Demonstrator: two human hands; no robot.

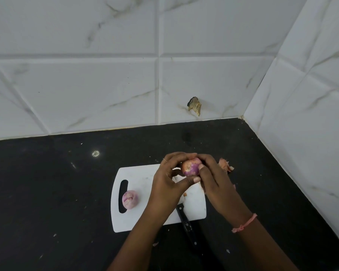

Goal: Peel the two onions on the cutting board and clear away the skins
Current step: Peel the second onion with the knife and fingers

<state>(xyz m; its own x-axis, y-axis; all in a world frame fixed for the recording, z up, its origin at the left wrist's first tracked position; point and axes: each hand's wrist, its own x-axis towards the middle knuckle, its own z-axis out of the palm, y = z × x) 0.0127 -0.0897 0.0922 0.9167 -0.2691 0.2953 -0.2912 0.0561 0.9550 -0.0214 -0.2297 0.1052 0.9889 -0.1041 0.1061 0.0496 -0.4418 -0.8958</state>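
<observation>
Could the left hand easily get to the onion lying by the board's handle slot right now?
Probably yes, but not at once. The path across the cutting board to the lying onion looks free, yet the left hand and right hand both grip the other onion.

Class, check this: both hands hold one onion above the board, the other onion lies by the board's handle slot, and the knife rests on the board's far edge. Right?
One error. The knife lies at the board's near edge, handle pointing toward the person, as the head view shows. The rest holds: the left hand and right hand hold one onion; the other onion lies by the slot.

Purple onions point(191, 167), white board point(139, 180), black counter point(47, 192).
</observation>
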